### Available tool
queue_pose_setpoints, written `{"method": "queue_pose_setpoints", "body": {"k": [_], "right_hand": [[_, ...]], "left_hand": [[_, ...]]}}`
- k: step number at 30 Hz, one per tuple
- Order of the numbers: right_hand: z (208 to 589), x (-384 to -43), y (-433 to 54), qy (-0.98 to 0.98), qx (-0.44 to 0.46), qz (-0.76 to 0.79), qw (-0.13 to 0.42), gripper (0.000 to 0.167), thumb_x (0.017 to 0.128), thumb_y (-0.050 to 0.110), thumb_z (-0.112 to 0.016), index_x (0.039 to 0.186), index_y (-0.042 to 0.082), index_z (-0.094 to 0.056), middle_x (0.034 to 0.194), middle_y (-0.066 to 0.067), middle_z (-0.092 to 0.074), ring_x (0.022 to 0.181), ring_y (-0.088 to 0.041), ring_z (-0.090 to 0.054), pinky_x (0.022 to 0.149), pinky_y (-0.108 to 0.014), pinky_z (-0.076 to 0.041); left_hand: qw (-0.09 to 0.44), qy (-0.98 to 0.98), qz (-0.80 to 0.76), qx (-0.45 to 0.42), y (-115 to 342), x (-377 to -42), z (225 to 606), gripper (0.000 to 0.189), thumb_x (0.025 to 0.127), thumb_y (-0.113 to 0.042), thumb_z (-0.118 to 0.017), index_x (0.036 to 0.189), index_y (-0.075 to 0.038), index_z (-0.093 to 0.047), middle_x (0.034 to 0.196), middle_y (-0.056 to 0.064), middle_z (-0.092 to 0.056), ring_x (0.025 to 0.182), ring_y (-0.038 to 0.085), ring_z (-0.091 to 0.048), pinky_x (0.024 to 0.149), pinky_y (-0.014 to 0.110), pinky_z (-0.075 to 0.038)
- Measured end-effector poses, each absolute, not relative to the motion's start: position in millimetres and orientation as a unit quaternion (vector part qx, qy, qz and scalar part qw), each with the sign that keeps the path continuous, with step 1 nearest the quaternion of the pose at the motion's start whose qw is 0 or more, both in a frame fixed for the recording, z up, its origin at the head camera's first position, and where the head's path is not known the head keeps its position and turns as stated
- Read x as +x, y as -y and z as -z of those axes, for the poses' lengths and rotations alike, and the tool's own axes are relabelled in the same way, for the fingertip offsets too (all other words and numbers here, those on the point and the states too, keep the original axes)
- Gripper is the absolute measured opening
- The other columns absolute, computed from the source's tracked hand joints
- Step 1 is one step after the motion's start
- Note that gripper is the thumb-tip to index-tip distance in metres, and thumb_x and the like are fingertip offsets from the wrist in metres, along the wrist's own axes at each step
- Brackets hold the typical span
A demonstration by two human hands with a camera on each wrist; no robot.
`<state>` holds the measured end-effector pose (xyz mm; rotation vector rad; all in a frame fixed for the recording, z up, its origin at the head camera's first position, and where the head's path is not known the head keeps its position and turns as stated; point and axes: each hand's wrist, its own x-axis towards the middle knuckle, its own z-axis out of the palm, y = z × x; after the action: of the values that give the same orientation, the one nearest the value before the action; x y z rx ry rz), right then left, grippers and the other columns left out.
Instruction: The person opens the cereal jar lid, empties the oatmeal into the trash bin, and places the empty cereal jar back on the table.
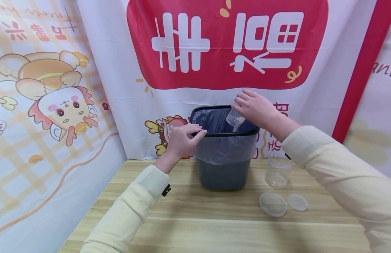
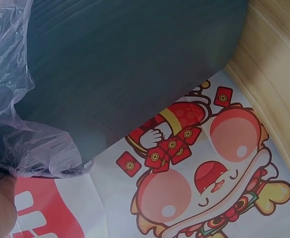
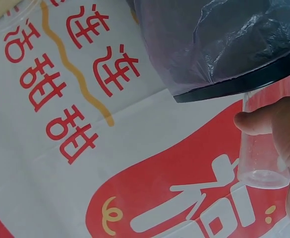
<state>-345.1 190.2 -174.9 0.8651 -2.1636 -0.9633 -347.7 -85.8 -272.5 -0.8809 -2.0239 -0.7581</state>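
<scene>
My right hand [image 1: 253,107] grips a small clear plastic cup [image 1: 232,118], tipped with its mouth down inside the bin. Pale grains [image 1: 239,121] show at the cup's mouth. From the right wrist view, the thumb of that hand [image 3: 289,141] lies across the cup [image 3: 258,161], whose base points away from the bin rim. The dark trash bin [image 1: 223,175] stands upright, lined with a thin plastic bag [image 1: 225,149] folded over its rim. My left hand [image 1: 184,139] rests at the rim's near left corner, fingers and thumb extended; in the left wrist view only part of it shows.
A larger clear plastic container [image 1: 277,175] stands right of the bin. Two round translucent lids, one larger [image 1: 273,204] and one smaller [image 1: 298,202], lie in front of it on the wooden table [image 1: 214,232]. A printed cloth [image 1: 103,88] hangs behind the bin.
</scene>
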Motion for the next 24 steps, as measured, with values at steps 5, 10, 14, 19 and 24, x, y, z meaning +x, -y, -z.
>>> {"method": "queue_pose_setpoints", "body": {"k": [5, 10, 14, 19, 24], "right_hand": [[176.3, -345.0, -188.8, 0.793, 0.333, 0.405, 0.310, 0.079, 0.067, 0.008, -0.087, 0.138, 0.010, -0.052, 0.137, -0.017, -0.052, 0.129, -0.037, -0.043, 0.111, -0.045, -0.030], [178.3, -345.8, -186.2, 0.753, 0.346, 0.455, 0.326, 0.081, 0.067, 0.009, -0.087, 0.140, 0.014, -0.052, 0.139, -0.016, -0.051, 0.131, -0.036, -0.041, 0.113, -0.045, -0.026], [179.9, -346.1, -183.3, 0.714, 0.352, 0.499, 0.342, 0.085, 0.066, 0.011, -0.088, 0.142, 0.017, -0.050, 0.141, -0.015, -0.048, 0.133, -0.035, -0.039, 0.115, -0.045, -0.020], [180.2, -346.5, -179.5, 0.671, 0.356, 0.539, 0.363, 0.084, 0.067, 0.011, -0.087, 0.142, 0.017, -0.049, 0.143, -0.015, -0.046, 0.134, -0.034, -0.037, 0.117, -0.044, -0.012], [179.7, -346.5, -176.4, 0.635, 0.357, 0.573, 0.376, 0.086, 0.065, 0.010, -0.088, 0.141, 0.016, -0.048, 0.143, -0.016, -0.045, 0.134, -0.035, -0.035, 0.117, -0.046, -0.009]], "left_hand": [[0.393, 0.798, 0.298, -0.347, 85.6, -347.6, 272.6, 0.027, 0.089, -0.031, -0.070, 0.103, -0.009, -0.077, 0.100, 0.004, -0.073, 0.099, 0.016, -0.068, 0.095, 0.031, -0.048], [0.392, 0.799, 0.297, -0.346, 86.0, -347.7, 273.2, 0.027, 0.089, -0.032, -0.070, 0.103, -0.009, -0.077, 0.101, 0.005, -0.073, 0.099, 0.017, -0.068, 0.095, 0.031, -0.048], [0.393, 0.800, 0.295, -0.345, 86.4, -347.9, 273.6, 0.027, 0.089, -0.032, -0.070, 0.103, -0.009, -0.077, 0.101, 0.005, -0.073, 0.099, 0.016, -0.068, 0.095, 0.032, -0.048], [0.398, 0.797, 0.294, -0.348, 86.1, -347.6, 273.1, 0.027, 0.089, -0.031, -0.070, 0.102, -0.009, -0.077, 0.100, 0.005, -0.073, 0.099, 0.017, -0.068, 0.093, 0.032, -0.049], [0.399, 0.794, 0.297, -0.349, 85.6, -347.1, 272.5, 0.027, 0.089, -0.031, -0.070, 0.102, -0.008, -0.077, 0.100, 0.005, -0.073, 0.098, 0.017, -0.068, 0.093, 0.032, -0.049]]}}
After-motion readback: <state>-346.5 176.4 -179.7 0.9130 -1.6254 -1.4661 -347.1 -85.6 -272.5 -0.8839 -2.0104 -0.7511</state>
